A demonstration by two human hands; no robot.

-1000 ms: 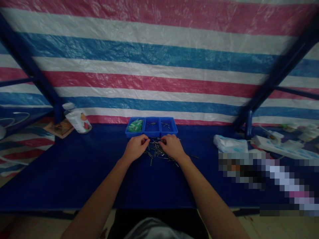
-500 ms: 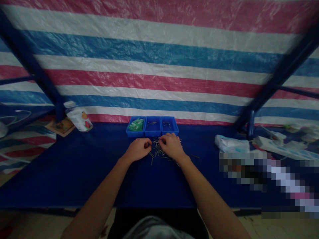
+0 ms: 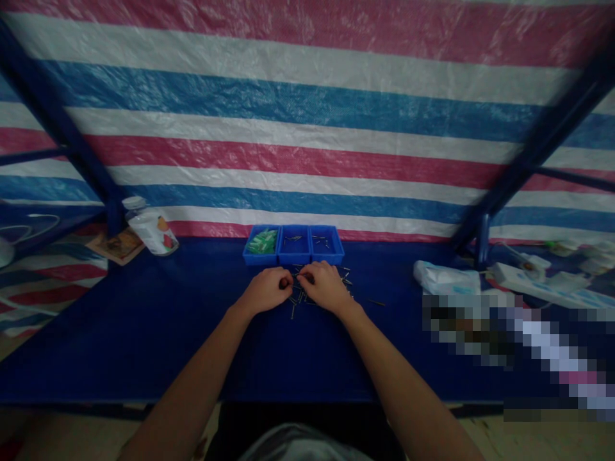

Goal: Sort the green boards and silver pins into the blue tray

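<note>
Thin metal screws (image 3: 298, 296) lie in a loose pile on the blue table, partly covered by my hands. My left hand (image 3: 270, 288) is at the pile's left side, its fingers curled together; what they hold is too small to make out. Close beside it, my right hand (image 3: 327, 286) covers much of the pile with thumb and fingers pinched, their content hidden. Just beyond stand three joined blue bins: the left bin (image 3: 262, 258) holds green packets, while the middle bin (image 3: 295, 258) and right bin (image 3: 327, 258) each hold a few small screws.
A white-labelled bottle (image 3: 152, 232) leans at the back left near a brown packet (image 3: 116, 246). On the right are a plastic bag (image 3: 446, 278) and a white power strip (image 3: 533, 287). Striped sheeting (image 3: 307, 153) hangs behind the blue table (image 3: 298, 365).
My right hand has moved left and slightly nearer to me, closer to my left hand, uncovering screws on the pile's right side. My left hand has barely moved.
</note>
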